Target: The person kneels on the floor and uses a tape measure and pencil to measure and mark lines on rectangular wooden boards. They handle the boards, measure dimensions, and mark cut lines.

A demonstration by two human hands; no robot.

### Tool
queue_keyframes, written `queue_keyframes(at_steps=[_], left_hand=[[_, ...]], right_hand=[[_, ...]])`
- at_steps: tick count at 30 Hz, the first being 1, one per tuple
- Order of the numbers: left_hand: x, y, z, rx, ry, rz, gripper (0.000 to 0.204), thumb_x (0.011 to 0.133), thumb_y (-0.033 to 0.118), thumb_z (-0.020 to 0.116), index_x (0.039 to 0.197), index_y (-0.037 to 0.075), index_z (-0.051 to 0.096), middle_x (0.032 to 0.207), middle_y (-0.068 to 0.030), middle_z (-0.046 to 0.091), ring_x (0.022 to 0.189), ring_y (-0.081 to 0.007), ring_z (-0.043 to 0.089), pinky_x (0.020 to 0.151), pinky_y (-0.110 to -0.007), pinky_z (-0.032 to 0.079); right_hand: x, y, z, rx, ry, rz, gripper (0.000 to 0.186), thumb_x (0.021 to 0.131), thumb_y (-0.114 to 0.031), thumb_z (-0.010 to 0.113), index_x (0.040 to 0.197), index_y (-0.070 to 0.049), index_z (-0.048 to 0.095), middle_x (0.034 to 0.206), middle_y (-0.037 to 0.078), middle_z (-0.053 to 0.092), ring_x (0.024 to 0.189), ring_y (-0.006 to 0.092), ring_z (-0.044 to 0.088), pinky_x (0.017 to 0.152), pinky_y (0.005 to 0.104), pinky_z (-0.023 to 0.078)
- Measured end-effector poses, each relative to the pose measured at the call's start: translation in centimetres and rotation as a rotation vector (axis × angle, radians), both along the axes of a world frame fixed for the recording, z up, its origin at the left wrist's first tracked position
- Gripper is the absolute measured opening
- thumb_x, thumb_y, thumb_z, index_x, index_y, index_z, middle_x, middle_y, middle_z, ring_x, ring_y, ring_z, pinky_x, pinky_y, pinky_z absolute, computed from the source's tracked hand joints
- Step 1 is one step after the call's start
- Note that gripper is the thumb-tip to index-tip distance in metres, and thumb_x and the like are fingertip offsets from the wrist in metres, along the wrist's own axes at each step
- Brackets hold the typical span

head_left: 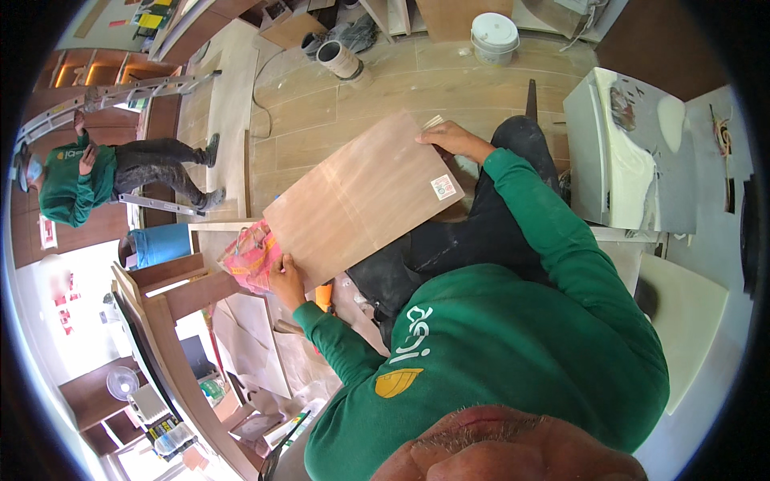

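Note:
A rectangular wooden panel (353, 204) with a small white sticker (443, 187) lies slanted in front of my torso, over my dark trousers. At its lower left end, my left hand (286, 280) closes on the edge, thumb on the upper face. My right hand (455, 140) grips the far right corner, its other fingers partly hidden. Beside my left hand, a pink and orange bag (249, 258) is partly behind the panel. An orange-handled tool (323, 297) shows just below that hand.
A co-worker (96, 172) in green stands at the left beside a metal ladder (120, 90). A white lidded bucket (495, 38) and an open pail (340, 61) stand on the far floor. A light-coloured cabinet (589, 148) is at my right; wooden framing (188, 295) at my left.

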State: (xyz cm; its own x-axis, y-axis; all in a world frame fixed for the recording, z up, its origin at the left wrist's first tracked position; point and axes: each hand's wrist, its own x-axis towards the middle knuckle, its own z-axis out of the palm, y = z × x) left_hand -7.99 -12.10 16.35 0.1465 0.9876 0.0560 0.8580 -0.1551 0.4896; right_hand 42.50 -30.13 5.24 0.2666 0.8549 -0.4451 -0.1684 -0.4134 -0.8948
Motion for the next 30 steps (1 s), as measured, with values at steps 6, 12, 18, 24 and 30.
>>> queue_keyframes(at_steps=[6, 12, 18, 24, 30], left_hand=[[0.5, 0.1, -0.6, 0.119, 0.06, -0.024, 0.036, 0.099, 0.027, 0.068, 0.119, 0.0, 0.079, 0.107, -0.023, 0.079, 0.098, -0.0355, 0.074, 0.09, -0.044, 0.056], [0.1, -0.1, -0.9, 0.046, -0.016, 0.009, 0.037, 0.1, 0.029, 0.068, 0.119, 0.0, 0.078, 0.109, -0.0238, 0.078, 0.099, -0.0363, 0.075, 0.09, -0.045, 0.056], [0.7, -0.2, -0.8, 0.125, -0.004, -0.003, 0.038, 0.1, 0.031, 0.067, 0.12, 0.0, 0.078, 0.113, -0.0245, 0.078, 0.103, -0.0391, 0.075, 0.091, -0.046, 0.057], [1.1, -0.7, -0.4, 0.127, -0.027, 0.05, 0.039, 0.1, 0.032, 0.068, 0.12, 0.001, 0.079, 0.114, -0.0237, 0.078, 0.104, -0.0389, 0.075, 0.091, -0.046, 0.057], [0.9, -0.9, -0.8, 0.154, 0.003, 0.082, 0.038, 0.099, 0.032, 0.07, 0.119, 0.002, 0.079, 0.112, -0.0231, 0.078, 0.099, -0.0382, 0.075, 0.09, -0.045, 0.057]], right_hand=[[0.1, -0.2, -0.4, 0.06, -0.027, -0.016, 0.051, 0.099, -0.046, 0.076, 0.115, 0.002, 0.08, 0.099, 0.006, 0.076, 0.084, 0.0143, 0.067, 0.074, 0.0293, 0.053], [-0.3, -0.4, 1.0, 0.036, -0.008, -0.01, 0.053, 0.098, -0.045, 0.077, 0.116, 0.004, 0.079, 0.104, 0.009, 0.077, 0.09, 0.0175, 0.068, 0.082, 0.0312, 0.054], [-0.2, -0.1, 0.0, 0.049, -0.015, 0.004, 0.056, 0.099, -0.045, 0.074, 0.124, 0.006, 0.076, 0.119, 0.015, 0.076, 0.108, 0.0222, 0.068, 0.098, 0.0338, 0.051], [-0.5, -0.2, 0.7, 0.024, 0.011, -0.007, 0.062, 0.1, -0.046, 0.071, 0.132, 0.007, 0.072, 0.13, 0.017, 0.074, 0.116, 0.0256, 0.068, 0.102, 0.0362, 0.049], [-0.8, 0.0, 0.7, 0.028, -0.022, -0.051, 0.058, 0.099, -0.046, 0.074, 0.13, 0.003, 0.074, 0.121, 0.013, 0.077, 0.108, 0.0216, 0.07, 0.095, 0.0343, 0.053]])
